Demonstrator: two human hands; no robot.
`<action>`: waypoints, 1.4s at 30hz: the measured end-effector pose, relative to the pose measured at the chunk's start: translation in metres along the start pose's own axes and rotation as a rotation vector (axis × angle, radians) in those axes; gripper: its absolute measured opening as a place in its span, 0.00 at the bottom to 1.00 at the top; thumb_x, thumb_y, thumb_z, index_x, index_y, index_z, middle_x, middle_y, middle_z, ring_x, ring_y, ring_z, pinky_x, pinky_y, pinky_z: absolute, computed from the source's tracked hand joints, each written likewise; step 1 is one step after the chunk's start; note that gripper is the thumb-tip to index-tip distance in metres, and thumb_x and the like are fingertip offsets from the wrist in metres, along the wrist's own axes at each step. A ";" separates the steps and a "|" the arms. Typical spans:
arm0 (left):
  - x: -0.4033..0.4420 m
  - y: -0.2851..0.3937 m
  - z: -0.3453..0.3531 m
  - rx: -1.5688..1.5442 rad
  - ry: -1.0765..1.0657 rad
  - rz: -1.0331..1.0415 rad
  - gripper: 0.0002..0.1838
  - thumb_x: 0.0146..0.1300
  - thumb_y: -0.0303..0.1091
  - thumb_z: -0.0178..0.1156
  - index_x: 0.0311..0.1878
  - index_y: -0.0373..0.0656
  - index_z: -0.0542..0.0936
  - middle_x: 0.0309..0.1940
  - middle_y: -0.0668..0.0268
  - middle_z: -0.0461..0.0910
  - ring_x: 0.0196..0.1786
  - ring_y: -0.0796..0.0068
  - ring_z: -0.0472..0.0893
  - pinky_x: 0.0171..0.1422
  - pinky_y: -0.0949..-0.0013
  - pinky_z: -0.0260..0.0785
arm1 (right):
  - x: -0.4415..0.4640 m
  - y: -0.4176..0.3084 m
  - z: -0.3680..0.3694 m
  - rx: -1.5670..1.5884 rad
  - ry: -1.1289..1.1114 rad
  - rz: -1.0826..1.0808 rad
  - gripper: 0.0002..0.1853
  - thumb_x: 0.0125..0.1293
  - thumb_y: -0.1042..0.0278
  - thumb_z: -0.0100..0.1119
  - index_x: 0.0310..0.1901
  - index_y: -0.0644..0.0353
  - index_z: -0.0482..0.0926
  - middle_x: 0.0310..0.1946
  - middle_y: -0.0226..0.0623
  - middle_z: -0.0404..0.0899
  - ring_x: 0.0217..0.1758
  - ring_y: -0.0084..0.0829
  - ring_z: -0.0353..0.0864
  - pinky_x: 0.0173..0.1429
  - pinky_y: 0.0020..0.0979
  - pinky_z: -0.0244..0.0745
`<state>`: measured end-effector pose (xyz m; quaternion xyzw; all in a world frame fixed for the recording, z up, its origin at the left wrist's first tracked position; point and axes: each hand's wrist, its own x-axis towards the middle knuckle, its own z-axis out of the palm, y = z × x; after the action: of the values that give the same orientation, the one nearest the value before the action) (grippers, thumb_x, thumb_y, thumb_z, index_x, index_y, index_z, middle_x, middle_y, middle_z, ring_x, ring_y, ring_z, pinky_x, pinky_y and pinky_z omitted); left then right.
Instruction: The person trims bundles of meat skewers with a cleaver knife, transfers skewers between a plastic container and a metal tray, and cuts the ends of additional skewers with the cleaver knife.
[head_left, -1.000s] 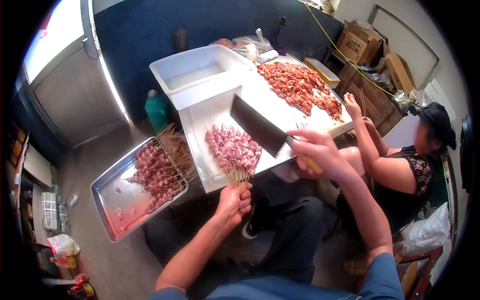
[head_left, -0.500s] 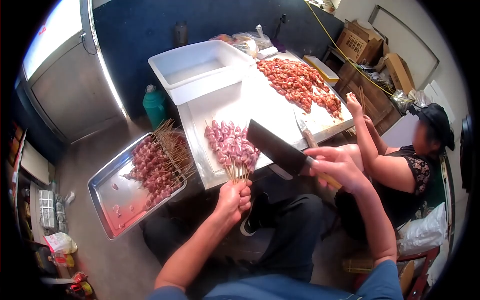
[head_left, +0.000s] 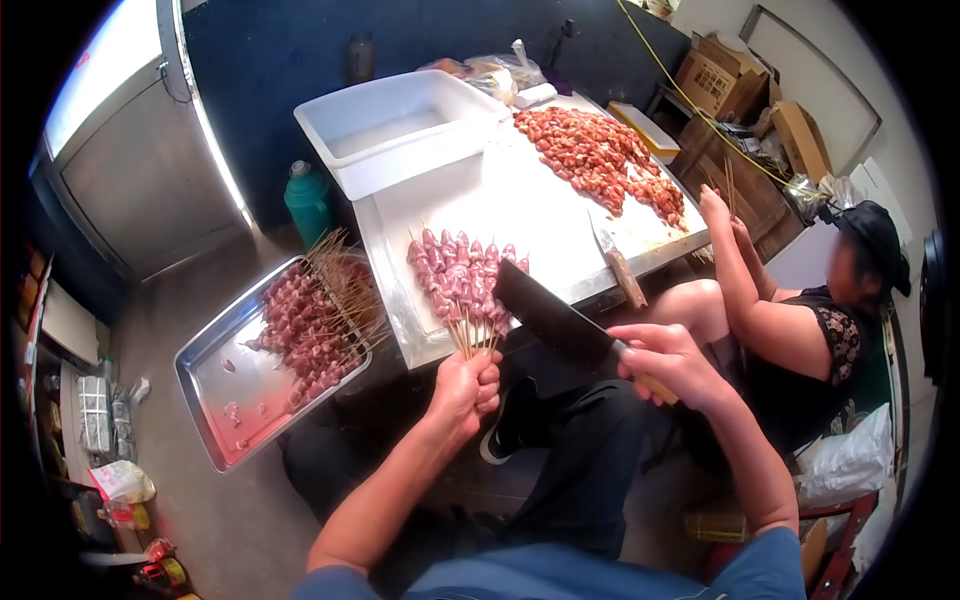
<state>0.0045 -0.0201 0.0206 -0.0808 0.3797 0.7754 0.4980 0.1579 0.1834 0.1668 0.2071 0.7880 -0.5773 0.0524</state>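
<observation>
While left hand (head_left: 468,388) is clenched round meat skewers (head_left: 458,275), right hand (head_left: 672,364) curls round cleaver (head_left: 550,312); tray (head_left: 222,390) at left's nine o'clock, knife (head_left: 622,274) at right's eleven.

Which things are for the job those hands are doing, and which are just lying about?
Probably for the job:
meat skewers in the left hand
cleaver in the right hand
metal tray of more skewers

Probably just lying about:
green flask
cardboard box
white bag

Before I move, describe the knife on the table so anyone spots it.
On the white table, this side of the red meat pile, lies the knife, its wooden handle overhanging the edge. Unlike the dark cleaver in the right hand, nobody holds it.
</observation>
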 end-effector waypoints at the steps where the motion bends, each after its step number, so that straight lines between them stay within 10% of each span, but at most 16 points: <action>1: 0.000 0.000 0.001 -0.009 0.003 0.002 0.06 0.74 0.31 0.48 0.44 0.38 0.70 0.19 0.75 0.60 0.15 0.86 0.55 0.19 0.77 0.48 | -0.005 0.002 -0.003 0.021 0.013 0.011 0.21 0.69 0.68 0.55 0.61 0.69 0.74 0.30 0.32 0.78 0.22 0.19 0.77 0.23 0.19 0.69; 8: 0.001 0.000 -0.002 0.025 -0.013 0.017 0.06 0.74 0.32 0.50 0.43 0.39 0.70 0.19 0.75 0.60 0.15 0.86 0.54 0.19 0.78 0.46 | 0.060 -0.017 0.032 0.133 0.055 -0.232 0.22 0.69 0.67 0.55 0.62 0.68 0.73 0.30 0.34 0.78 0.23 0.19 0.76 0.21 0.20 0.69; 42: 0.001 0.002 0.001 0.014 0.002 0.004 0.06 0.74 0.32 0.49 0.41 0.39 0.71 0.17 0.77 0.59 0.14 0.86 0.54 0.18 0.77 0.46 | 0.025 -0.009 0.017 0.092 0.007 -0.106 0.21 0.69 0.72 0.53 0.62 0.67 0.74 0.32 0.33 0.78 0.23 0.18 0.76 0.23 0.18 0.67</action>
<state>0.0028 -0.0190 0.0215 -0.0772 0.3858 0.7737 0.4965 0.1290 0.1723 0.1607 0.1694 0.7706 -0.6143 0.0094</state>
